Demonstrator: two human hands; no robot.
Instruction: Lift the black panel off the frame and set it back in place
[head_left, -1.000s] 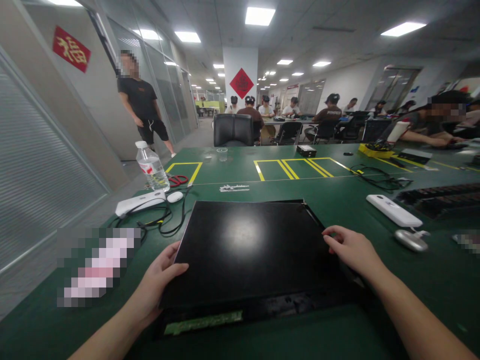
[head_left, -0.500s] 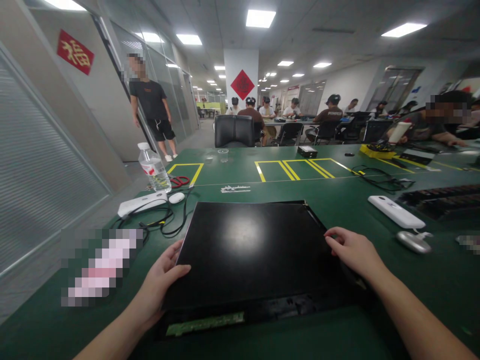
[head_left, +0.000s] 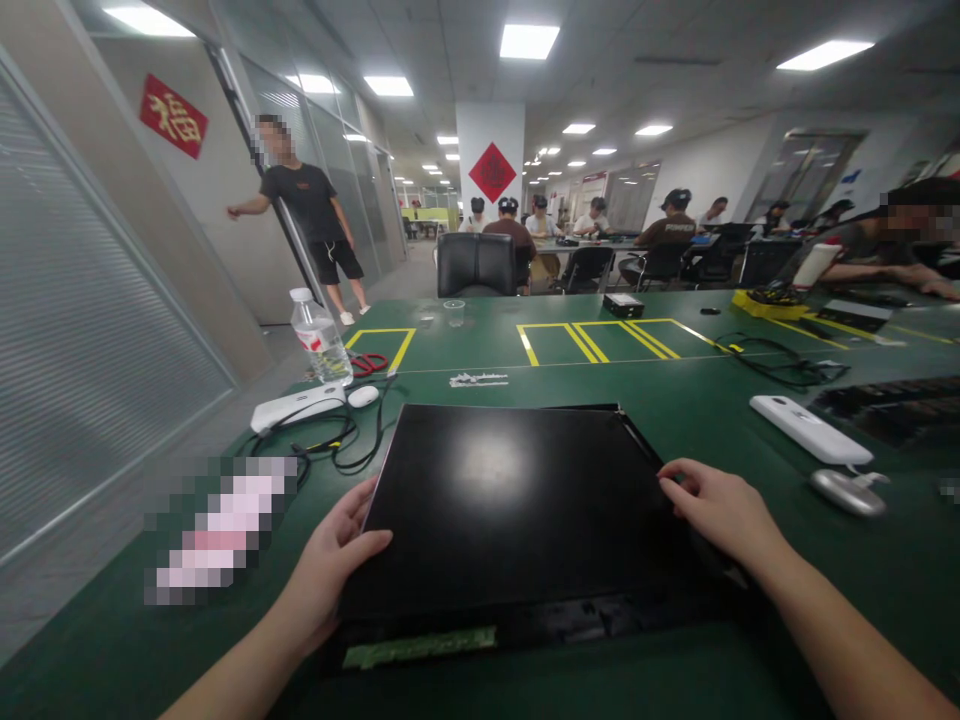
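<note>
A black, glossy flat display panel [head_left: 495, 510] lies in front of me, seated askew in a black frame [head_left: 637, 435] that shows along its back, right and near sides. A strip of green tape [head_left: 420, 648] is stuck at the near left of the frame. At the left edge, my left hand [head_left: 341, 555] grips the panel, thumb on top and fingers beneath the side. My right hand [head_left: 709, 505] pinches at the right edge with curled fingers; its fingertips are partly hidden. A ceiling light reflects in the panel.
Left on the green table [head_left: 585, 385] stand a water bottle [head_left: 319, 340], red-handled scissors [head_left: 369, 364], a white device [head_left: 300, 408] and black cables [head_left: 360, 465]. To the right are a white power bank [head_left: 810, 428] and a silver mouse-like object [head_left: 847, 492]. A person [head_left: 307, 210] stands by the door.
The scene has shifted slightly right in my view. Both hands keep their places on the panel. The standing person has raised an arm out toward the door.
</note>
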